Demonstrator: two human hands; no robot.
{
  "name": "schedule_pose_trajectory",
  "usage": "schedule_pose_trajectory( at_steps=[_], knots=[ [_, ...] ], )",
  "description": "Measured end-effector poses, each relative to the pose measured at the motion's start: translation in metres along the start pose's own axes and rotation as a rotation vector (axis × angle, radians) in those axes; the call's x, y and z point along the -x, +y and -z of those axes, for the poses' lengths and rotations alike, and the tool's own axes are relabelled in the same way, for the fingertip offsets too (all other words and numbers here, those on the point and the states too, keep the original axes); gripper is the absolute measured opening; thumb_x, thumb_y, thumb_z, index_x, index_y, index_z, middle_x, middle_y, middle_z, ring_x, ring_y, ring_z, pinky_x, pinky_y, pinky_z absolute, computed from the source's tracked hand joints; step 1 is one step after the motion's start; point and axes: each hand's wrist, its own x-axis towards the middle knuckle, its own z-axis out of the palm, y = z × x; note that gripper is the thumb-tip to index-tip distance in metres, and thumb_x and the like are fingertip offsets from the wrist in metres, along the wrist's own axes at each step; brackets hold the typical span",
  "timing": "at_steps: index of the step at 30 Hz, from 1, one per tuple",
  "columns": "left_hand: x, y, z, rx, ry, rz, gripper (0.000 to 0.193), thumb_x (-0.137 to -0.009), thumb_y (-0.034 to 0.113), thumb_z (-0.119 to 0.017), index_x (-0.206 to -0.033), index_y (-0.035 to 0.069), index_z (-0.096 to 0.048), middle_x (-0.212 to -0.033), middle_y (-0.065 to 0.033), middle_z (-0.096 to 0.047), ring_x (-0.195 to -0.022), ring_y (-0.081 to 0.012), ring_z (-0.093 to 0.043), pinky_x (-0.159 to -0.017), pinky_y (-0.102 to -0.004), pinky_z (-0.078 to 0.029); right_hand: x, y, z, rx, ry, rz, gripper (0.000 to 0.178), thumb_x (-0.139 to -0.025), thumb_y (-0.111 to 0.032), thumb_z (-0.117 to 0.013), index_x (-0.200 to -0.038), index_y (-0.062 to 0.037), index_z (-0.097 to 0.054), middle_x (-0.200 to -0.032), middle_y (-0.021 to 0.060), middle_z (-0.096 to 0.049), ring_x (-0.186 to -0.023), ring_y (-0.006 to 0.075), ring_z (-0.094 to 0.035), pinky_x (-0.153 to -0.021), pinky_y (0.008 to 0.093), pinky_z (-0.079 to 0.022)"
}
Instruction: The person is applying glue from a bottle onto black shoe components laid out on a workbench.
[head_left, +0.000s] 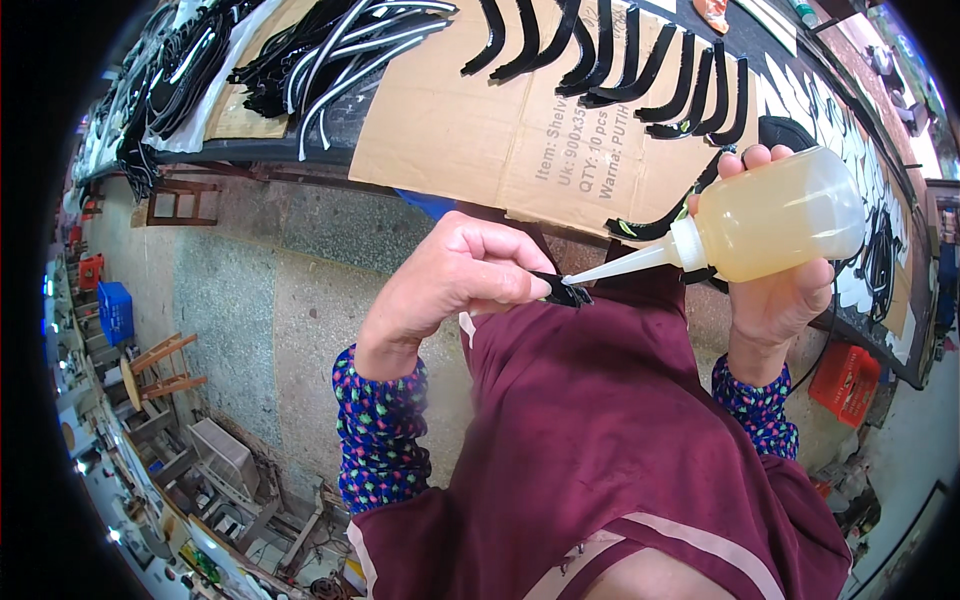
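Note:
My left hand (455, 275) pinches a short black strip (568, 290) between thumb and fingers, above my lap. My right hand (775, 300) is wrapped round a clear squeeze bottle (780, 215) with yellowish liquid in it. The bottle is tipped sideways, its long pointed nozzle (620, 262) aimed left, and the tip meets or nearly meets the end of the black strip. Behind the bottle another curved black strip (650, 228) lies at the cardboard's near edge. Several more curved black strips (600, 50) lie in a row along the far part of the cardboard sheet (430, 140).
Bundles of black and white strips (340, 50) lie at the table's far left. White pieces (825, 110) cover its right side. A red crate (845, 385) stands on the floor at right. A wooden stool (160, 370) and a blue crate (114, 310) are at left.

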Motion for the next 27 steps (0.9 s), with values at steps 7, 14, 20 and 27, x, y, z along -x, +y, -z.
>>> schedule_pose_trajectory(
  at_steps=[7,14,20,27],
  knots=[
    [0.0012,-0.0008,0.0017,0.01,0.013,-0.001,0.01,-0.068,0.002,-0.06,-0.077,-0.003,-0.06,-0.054,0.0036,-0.049,-0.044,-0.0005,-0.036,-0.04,-0.016,-0.023,0.0012,-0.0001,0.0013,0.0,-0.009,0.0,0.085,-0.063,-0.031,-0.071,-0.128,-0.0026,-0.024,-0.125,0.0134,-0.034,-0.12,0.0301,-0.032,-0.093,0.0531,-0.031],
    [-0.0012,-0.0063,0.0019,0.004,0.056,-0.027,0.01,-0.068,0.003,-0.06,-0.077,-0.003,-0.061,-0.049,0.0048,-0.044,-0.04,0.0001,-0.032,-0.038,-0.0166,-0.018,0.0012,0.0012,-0.0045,0.015,0.007,0.018,0.085,-0.062,-0.032,-0.071,-0.127,-0.0033,-0.025,-0.124,0.0127,-0.036,-0.118,0.0299,-0.034,-0.092,0.0524,-0.033],
    [-0.0007,-0.006,0.0016,0.016,0.063,-0.029,0.009,-0.068,0.003,-0.061,-0.075,-0.002,-0.061,-0.048,0.0048,-0.043,-0.04,0.0001,-0.032,-0.038,-0.0166,-0.018,0.0024,0.0004,-0.0059,0.009,0.013,0.016,0.086,-0.061,-0.033,-0.072,-0.127,-0.0035,-0.026,-0.124,0.0121,-0.037,-0.118,0.0296,-0.035,-0.09,0.0517,-0.035],
    [-0.0021,-0.0084,0.0032,0.026,0.062,-0.044,0.01,-0.068,0.004,-0.061,-0.075,-0.003,-0.061,-0.048,0.0053,-0.042,-0.039,-0.0002,-0.03,-0.038,-0.0169,-0.018,0.0043,-0.0003,-0.0047,0.002,0.016,0.02,0.086,-0.061,-0.033,-0.072,-0.127,-0.0037,-0.026,-0.125,0.0119,-0.037,-0.118,0.0296,-0.034,-0.09,0.0521,-0.034]
  ],
)
